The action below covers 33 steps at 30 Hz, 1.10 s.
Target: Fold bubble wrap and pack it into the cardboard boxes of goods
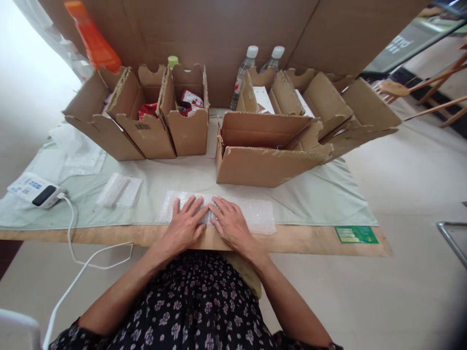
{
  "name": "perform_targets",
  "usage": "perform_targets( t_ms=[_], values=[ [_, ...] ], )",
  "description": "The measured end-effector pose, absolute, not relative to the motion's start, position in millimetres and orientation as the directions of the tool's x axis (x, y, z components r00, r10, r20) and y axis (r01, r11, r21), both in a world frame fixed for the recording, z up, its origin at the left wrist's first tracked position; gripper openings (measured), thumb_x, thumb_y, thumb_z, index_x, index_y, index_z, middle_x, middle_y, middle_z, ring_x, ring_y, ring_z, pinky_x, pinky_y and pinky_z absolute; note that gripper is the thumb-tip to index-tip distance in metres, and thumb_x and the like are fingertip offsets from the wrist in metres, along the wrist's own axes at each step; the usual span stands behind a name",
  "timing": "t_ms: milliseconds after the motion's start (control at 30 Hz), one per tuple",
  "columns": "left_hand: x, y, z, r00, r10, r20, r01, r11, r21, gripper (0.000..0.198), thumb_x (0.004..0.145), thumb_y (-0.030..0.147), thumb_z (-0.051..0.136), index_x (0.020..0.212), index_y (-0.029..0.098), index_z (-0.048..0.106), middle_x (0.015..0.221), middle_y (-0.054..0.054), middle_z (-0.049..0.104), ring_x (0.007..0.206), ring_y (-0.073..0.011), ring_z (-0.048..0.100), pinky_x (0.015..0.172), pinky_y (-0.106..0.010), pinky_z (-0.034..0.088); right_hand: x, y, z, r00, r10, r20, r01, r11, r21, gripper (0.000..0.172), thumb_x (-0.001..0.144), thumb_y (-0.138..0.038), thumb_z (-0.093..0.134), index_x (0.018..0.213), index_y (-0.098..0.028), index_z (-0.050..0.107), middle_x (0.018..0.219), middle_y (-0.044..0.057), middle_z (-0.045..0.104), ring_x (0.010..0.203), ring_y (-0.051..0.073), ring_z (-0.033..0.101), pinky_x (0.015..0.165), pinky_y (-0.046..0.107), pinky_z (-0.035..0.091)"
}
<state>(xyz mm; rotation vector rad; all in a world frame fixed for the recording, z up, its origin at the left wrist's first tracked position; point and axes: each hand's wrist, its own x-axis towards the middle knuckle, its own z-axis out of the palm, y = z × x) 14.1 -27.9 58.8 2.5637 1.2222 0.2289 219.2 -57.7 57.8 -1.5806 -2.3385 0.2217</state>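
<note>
Cloth-covered table, hands side by side, palms-down on bubble wrap

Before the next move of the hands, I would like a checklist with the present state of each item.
1. Left hand on the bubble wrap: ok.
2. Right hand on the bubble wrap: ok.
3. Bubble wrap entirely on the pale cloth: not ok, one corner overlaps the wood edge.
4. White cable clear of both hands: ok.
5. Nothing hidden beneath the bubble wrap: cannot tell.
</note>
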Motion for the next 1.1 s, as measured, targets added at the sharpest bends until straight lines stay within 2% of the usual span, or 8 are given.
perform_targets(
  t_ms=[167, 300, 500, 633, 733, 867, 1000, 1100],
  values=[
    [-3, -25, 50, 0.667, 0.744, -0.043, 0.699, -0.604, 0.384, 0.056, 0.097, 0.028, 0.055, 0.152, 0.021, 0.05, 0.167, -0.013, 0.04, 0.159, -0.0352, 0.027, 0.127, -0.067, 0.012, 307, -103, 29, -0.057, 0.97, 0.237, 0.974, 0.106, -0.201, 0.041, 0.105, -0.032, 0.046, 0.14, -0.02, 0.063, 0.148, 0.014, 0.063, 0.141, 0.031, 0.054, 0.107, 0.05, 0.047],
    [-14, -21, 52, 0.635, 0.772, 0.044, 0.683, -0.586, 0.435, 0.047, 0.098, 0.03, 0.053, 0.144, 0.021, 0.058, 0.163, -0.014, 0.046, 0.156, -0.0356, 0.032, 0.126, -0.065, 0.022, 371, -133, 30, 0.193, 0.901, 0.389, 0.976, -0.134, -0.173, 0.039, 0.104, -0.038, 0.044, 0.123, -0.018, 0.071, 0.128, 0.016, 0.074, 0.13, 0.034, 0.062, 0.105, 0.053, 0.048],
    [-44, -14, 54, 0.148, 0.949, 0.279, 0.923, -0.234, 0.305, 0.037, 0.095, 0.039, 0.058, 0.124, 0.018, 0.068, 0.152, -0.02, 0.054, 0.15, -0.041, 0.038, 0.121, -0.064, 0.031, 349, -89, 38, 0.101, 0.939, 0.329, 0.96, -0.005, -0.28, 0.042, 0.1, -0.04, 0.049, 0.13, -0.017, 0.066, 0.137, 0.018, 0.068, 0.127, 0.032, 0.064, 0.101, 0.05, 0.051],
    [-44, -17, 45, 0.129, 0.966, 0.226, 0.938, -0.193, 0.289, 0.023, 0.089, 0.035, 0.062, 0.101, 0.019, 0.072, 0.148, -0.019, 0.057, 0.147, -0.0441, 0.04, 0.116, -0.064, 0.037, 333, -69, 39, 0.081, 0.969, 0.235, 0.94, 0.005, -0.341, 0.03, 0.096, -0.041, 0.051, 0.097, -0.019, 0.071, 0.133, 0.018, 0.07, 0.122, 0.035, 0.066, 0.096, 0.052, 0.052],
    [-39, -16, 44, 0.13, 0.968, 0.213, 0.896, -0.207, 0.394, 0.016, 0.087, 0.027, 0.056, 0.09, 0.021, 0.07, 0.129, -0.015, 0.07, 0.126, -0.0364, 0.061, 0.105, -0.053, 0.049, 332, -80, 53, 0.115, 0.971, 0.208, 0.87, 0.002, -0.492, 0.025, 0.094, -0.041, 0.054, 0.082, -0.022, 0.065, 0.116, 0.014, 0.076, 0.106, 0.031, 0.072, 0.09, 0.047, 0.056],
    [-38, 10, 64, 0.072, 0.983, 0.171, 0.867, -0.147, 0.477, 0.021, 0.089, 0.029, 0.052, 0.099, 0.022, 0.069, 0.09, -0.006, 0.076, 0.082, -0.0262, 0.071, 0.083, -0.039, 0.055, 311, -113, 79, 0.183, 0.983, 0.016, 0.621, -0.103, -0.777, 0.028, 0.093, -0.043, 0.061, 0.112, -0.023, 0.067, 0.091, 0.006, 0.076, 0.078, 0.024, 0.074, 0.072, 0.036, 0.061],
    [-17, 58, 93, 0.066, 0.969, 0.237, 0.91, -0.155, 0.384, 0.029, 0.09, 0.024, 0.052, 0.113, 0.019, 0.069, 0.099, -0.011, 0.077, 0.098, -0.0312, 0.071, 0.094, -0.045, 0.051, 263, -141, 75, 0.036, 0.984, -0.176, 0.283, -0.179, -0.942, 0.06, 0.097, -0.041, 0.059, 0.153, -0.025, 0.046, 0.121, 0.011, 0.076, 0.105, 0.025, 0.076, 0.091, 0.04, 0.063],
    [9, 79, 100, 0.076, 0.961, 0.264, 0.929, -0.164, 0.331, 0.055, 0.087, 0.022, 0.06, 0.141, 0.011, 0.056, 0.132, -0.02, 0.068, 0.129, -0.0391, 0.058, 0.112, -0.056, 0.04, 232, -152, 55, 0.022, 0.98, -0.199, 0.254, -0.198, -0.947, 0.071, 0.094, -0.037, 0.063, 0.159, -0.025, 0.04, 0.152, 0.013, 0.058, 0.137, 0.029, 0.06, 0.114, 0.047, 0.051]
  ],
)
